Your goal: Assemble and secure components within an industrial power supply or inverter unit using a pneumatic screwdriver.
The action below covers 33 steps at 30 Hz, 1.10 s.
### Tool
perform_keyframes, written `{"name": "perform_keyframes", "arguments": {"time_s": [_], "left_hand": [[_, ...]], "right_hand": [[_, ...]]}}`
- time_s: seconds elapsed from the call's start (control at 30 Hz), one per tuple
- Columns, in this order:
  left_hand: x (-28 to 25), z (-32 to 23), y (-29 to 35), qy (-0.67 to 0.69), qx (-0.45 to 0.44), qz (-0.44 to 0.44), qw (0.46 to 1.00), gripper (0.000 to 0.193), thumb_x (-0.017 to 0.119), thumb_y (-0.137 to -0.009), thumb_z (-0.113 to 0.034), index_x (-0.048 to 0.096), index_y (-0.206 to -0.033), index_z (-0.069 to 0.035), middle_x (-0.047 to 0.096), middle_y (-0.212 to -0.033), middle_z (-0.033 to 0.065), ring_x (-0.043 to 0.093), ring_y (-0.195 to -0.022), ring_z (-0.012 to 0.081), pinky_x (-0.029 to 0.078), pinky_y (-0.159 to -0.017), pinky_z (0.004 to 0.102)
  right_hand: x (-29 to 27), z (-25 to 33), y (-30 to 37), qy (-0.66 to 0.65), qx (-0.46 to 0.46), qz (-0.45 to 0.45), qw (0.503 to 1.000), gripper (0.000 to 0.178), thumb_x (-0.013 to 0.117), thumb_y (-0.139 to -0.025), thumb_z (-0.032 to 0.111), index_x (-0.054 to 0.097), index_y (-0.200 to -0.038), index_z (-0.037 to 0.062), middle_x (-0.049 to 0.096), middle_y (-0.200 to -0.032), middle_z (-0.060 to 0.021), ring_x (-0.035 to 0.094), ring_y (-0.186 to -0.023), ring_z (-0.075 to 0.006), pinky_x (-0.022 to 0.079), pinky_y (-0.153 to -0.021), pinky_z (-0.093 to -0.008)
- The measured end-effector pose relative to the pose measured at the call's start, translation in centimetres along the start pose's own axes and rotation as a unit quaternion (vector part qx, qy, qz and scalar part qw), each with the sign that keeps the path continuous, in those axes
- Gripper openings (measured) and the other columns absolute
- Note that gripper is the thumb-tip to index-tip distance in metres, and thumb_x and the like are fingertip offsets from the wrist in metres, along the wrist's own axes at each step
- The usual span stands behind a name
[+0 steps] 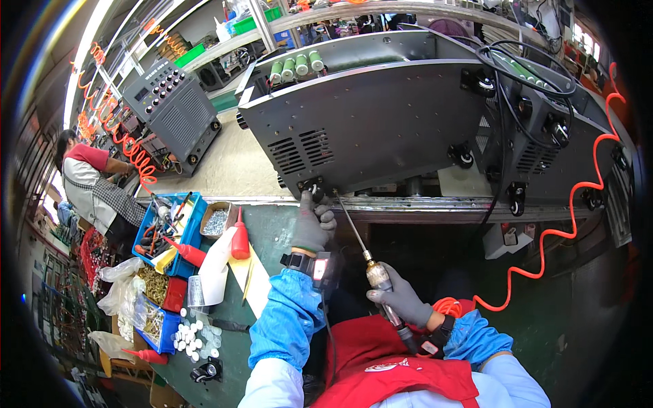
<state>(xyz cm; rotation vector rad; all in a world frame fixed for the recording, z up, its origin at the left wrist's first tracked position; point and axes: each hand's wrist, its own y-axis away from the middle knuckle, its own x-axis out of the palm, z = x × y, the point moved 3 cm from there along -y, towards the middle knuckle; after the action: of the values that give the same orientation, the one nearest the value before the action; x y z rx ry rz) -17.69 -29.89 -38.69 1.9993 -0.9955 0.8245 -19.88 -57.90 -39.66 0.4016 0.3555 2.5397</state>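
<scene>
A large dark grey metal cabinet [381, 129] lies tipped on the bench, its flat side facing me. Vent slots and small holes mark that panel. At its lower left corner sits a black caster wheel [311, 185]. My left hand [313, 228], in a grey glove, is closed with its fingers up against this caster. My right hand [406, 299], gloved too, grips a pneumatic screwdriver [379, 276]. Its long thin bit slants up and left, the tip close to the panel's lower edge beside the caster. Whether the tip touches a screw is too small to tell.
An orange coiled air hose [544, 251] hangs at the right. On the green table stand a blue tool bin [197, 221], a box of screws [218, 219], red bottles [240, 238], white caps [192, 340] and a loose caster [206, 370]. A co-worker [95, 177] stands at far left.
</scene>
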Motion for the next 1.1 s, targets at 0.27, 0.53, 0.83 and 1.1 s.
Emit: {"name": "perform_keyframes", "arguments": {"time_s": [0.27, 0.53, 0.83, 1.1], "left_hand": [[0.6, -1.4, 0.5, 0.144, -0.096, 0.023, 0.985, 0.049, 0.054, -0.094, -0.057, 0.058, -0.085, -0.009, 0.022, -0.054, -0.0096, 0.021, -0.043, 0.0048, 0.016, -0.035, 0.0198], [-0.3, -2.0, 0.4, 0.174, -0.127, 0.076, 0.974, 0.062, 0.048, -0.095, -0.060, 0.062, -0.092, 0.000, 0.020, -0.052, -0.0098, 0.019, -0.042, 0.0047, 0.016, -0.035, 0.0200], [-1.3, -2.2, 0.8, 0.095, -0.127, 0.055, 0.986, 0.064, 0.051, -0.093, -0.062, 0.061, -0.100, 0.001, 0.027, -0.058, -0.0073, 0.025, -0.047, 0.0062, 0.019, -0.037, 0.0201], [-1.5, -1.7, 0.4, 0.010, -0.080, 0.051, 0.995, 0.059, 0.053, -0.094, -0.059, 0.058, -0.101, -0.001, 0.031, -0.063, -0.0057, 0.027, -0.048, 0.0076, 0.021, -0.040, 0.0206]], "right_hand": [[0.9, -0.3, -1.7, 0.010, -0.040, 0.005, 0.999, 0.085, 0.073, -0.084, 0.025, 0.024, -0.151, 0.0038, 0.058, -0.091, -0.0063, 0.057, -0.072, -0.0117, 0.049, -0.063, -0.0275], [2.1, 0.0, -2.4, 0.004, -0.024, 0.009, 1.000, 0.084, 0.072, -0.085, 0.025, 0.024, -0.151, 0.0054, 0.058, -0.089, -0.0058, 0.058, -0.068, -0.0120, 0.050, -0.058, -0.0282], [4.5, 1.0, -2.1, -0.099, 0.025, -0.007, 0.995, 0.070, 0.068, -0.088, 0.022, 0.031, -0.148, 0.0142, 0.058, -0.077, -0.0042, 0.058, -0.055, -0.0129, 0.051, -0.048, -0.0289], [7.1, 3.3, -1.6, -0.209, 0.083, 0.007, 0.974, 0.059, 0.064, -0.091, 0.023, 0.036, -0.142, 0.0171, 0.058, -0.073, -0.0059, 0.059, -0.053, -0.0144, 0.052, -0.046, -0.0305]]}}
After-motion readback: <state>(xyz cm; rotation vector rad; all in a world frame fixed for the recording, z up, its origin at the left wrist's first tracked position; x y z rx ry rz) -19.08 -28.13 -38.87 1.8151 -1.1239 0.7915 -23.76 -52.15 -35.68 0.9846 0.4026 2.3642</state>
